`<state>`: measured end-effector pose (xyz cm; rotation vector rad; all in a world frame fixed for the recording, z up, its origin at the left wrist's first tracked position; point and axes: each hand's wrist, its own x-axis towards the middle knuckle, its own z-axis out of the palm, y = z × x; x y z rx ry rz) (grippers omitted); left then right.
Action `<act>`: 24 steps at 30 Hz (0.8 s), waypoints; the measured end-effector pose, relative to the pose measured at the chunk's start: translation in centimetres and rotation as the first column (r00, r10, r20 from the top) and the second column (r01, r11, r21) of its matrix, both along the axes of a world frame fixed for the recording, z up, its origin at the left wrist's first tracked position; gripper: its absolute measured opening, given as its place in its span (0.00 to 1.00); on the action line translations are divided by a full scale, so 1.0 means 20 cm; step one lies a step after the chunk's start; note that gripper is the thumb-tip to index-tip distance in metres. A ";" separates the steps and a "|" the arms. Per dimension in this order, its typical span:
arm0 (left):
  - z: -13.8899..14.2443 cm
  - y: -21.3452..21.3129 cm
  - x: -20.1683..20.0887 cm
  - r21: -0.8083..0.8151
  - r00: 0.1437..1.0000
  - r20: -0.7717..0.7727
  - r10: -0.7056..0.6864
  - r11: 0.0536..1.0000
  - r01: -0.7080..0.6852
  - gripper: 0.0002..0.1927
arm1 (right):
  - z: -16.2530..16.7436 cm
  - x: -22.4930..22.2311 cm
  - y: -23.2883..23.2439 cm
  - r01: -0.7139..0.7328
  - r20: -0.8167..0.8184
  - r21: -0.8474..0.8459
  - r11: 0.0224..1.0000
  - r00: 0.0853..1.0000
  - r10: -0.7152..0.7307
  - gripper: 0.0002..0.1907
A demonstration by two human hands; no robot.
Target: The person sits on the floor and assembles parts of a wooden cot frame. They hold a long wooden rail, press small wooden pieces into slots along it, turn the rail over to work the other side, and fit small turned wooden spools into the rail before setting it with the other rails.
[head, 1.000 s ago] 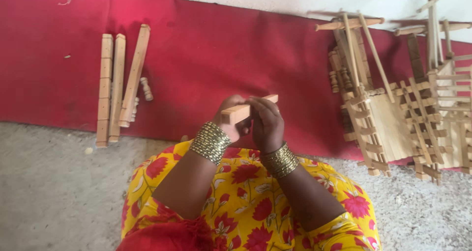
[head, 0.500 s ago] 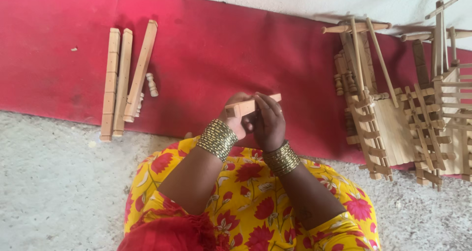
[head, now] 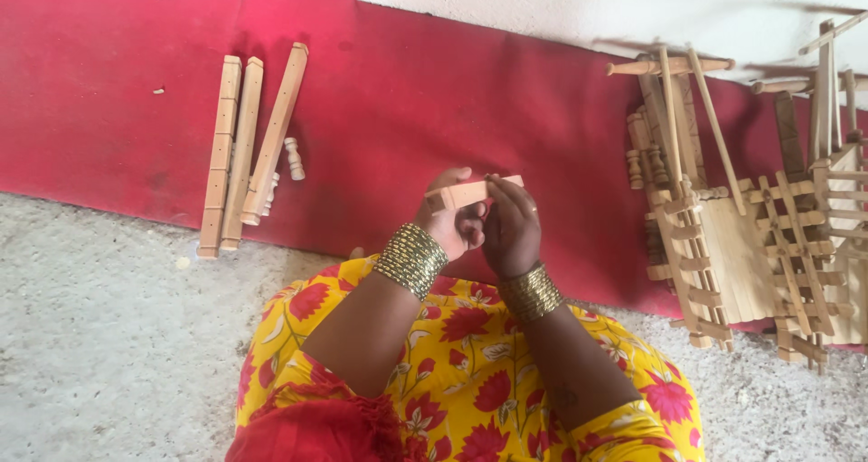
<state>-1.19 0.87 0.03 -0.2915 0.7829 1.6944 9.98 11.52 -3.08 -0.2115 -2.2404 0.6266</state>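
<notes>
Here, the left hand (head: 449,222) and the right hand (head: 511,230) are both gripping a short wooden block (head: 472,192), holding it level above a red mat (head: 407,91) (likely for close work). Three long wooden slats (head: 244,146) are lying well apart.

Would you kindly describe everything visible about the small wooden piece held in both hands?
The small wooden piece is a short, flat, pale bar of what looks like unfinished light wood, with squared ends. It lies roughly level, tilted slightly up to the right, above the red mat. The left hand grips its left part from below, and the right hand holds its right part, fingers partly covering it. Any holes or notches are too small to tell.
</notes>
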 end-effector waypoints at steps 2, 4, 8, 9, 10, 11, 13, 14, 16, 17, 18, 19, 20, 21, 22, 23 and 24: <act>-0.01 0.00 0.00 -0.017 1.000 -0.022 0.015 1.000 -0.015 0.19 | 0.00 0.01 -0.02 -0.026 -0.028 -0.013 1.000 0.999 0.026 0.14; -0.02 0.00 0.01 -0.020 0.999 -0.002 0.038 0.999 -0.038 0.22 | -0.04 0.01 0.01 -0.005 -0.015 -0.049 0.999 1.000 0.005 0.14; -0.04 0.02 0.03 -0.092 0.996 -0.049 0.081 0.992 -0.085 0.30 | -0.16 -0.04 0.14 0.142 0.112 -0.113 0.983 0.985 -0.129 0.13; -0.04 0.03 0.03 -0.074 0.993 -0.075 0.091 0.993 -0.096 0.31 | -0.18 -0.04 0.17 0.164 0.132 -0.116 0.980 0.980 -0.149 0.12; -0.05 0.04 0.04 -0.056 0.990 -0.102 0.101 0.993 -0.107 0.33 | -0.19 -0.05 0.17 0.187 0.150 -0.119 0.975 0.974 -0.168 0.12; -0.06 0.05 0.03 -0.036 0.985 -0.130 0.113 0.992 -0.119 0.34 | -0.19 -0.05 0.17 0.171 0.126 -0.099 0.980 0.979 -0.158 0.12; -0.07 0.06 0.03 0.039 0.979 -0.140 0.145 0.989 -0.141 0.35 | -0.17 -0.04 0.12 0.136 0.076 -0.057 0.989 0.988 -0.131 0.12; -0.08 0.06 0.03 0.075 0.976 -0.143 0.164 0.985 -0.154 0.36 | -0.16 -0.04 0.08 0.086 0.055 -0.074 0.994 0.995 -0.082 0.13; -0.10 0.04 0.03 0.158 0.970 -0.179 0.163 0.978 -0.135 0.41 | -0.13 -0.03 0.02 -0.019 0.013 -0.106 0.994 1.000 0.021 0.16; -0.11 0.03 0.03 0.198 0.967 -0.195 0.165 0.972 -0.126 0.45 | -0.12 -0.02 0.02 -0.018 0.066 -0.350 0.937 0.997 0.043 0.17; -0.12 0.02 0.03 0.297 0.961 -0.229 0.155 0.951 -0.083 0.49 | -0.12 -0.02 0.02 0.001 0.115 -0.571 0.821 0.990 0.079 0.18; -0.14 0.01 0.03 0.391 0.954 -0.262 0.147 0.920 -0.035 0.54 | -0.12 -0.02 0.04 0.035 0.153 -0.754 0.656 0.980 0.124 0.19; -0.15 0.01 0.03 0.479 0.945 -0.295 0.141 0.878 0.018 0.59 | -0.13 -0.02 0.07 0.041 0.150 -0.634 0.773 0.986 0.071 0.18; -0.16 0.02 0.02 0.468 0.938 -0.326 0.115 0.882 0.055 0.58 | -0.14 -0.03 0.12 0.053 0.140 -0.497 0.866 0.990 0.019 0.16; -0.18 0.05 0.01 0.457 0.930 -0.357 0.089 0.885 0.091 0.58 | -0.16 -0.04 0.16 0.071 0.121 -0.347 0.935 0.992 -0.031 0.15; -0.20 0.07 0.01 0.444 0.920 -0.387 0.063 0.887 0.126 0.58 | -0.18 -0.05 0.19 0.055 0.105 -0.369 0.928 0.994 -0.017 0.15; -0.22 0.09 0.01 0.328 0.771 -0.630 0.094 0.932 0.155 0.57 | -0.19 -0.06 0.20 0.038 0.088 -0.391 0.919 0.996 -0.004 0.16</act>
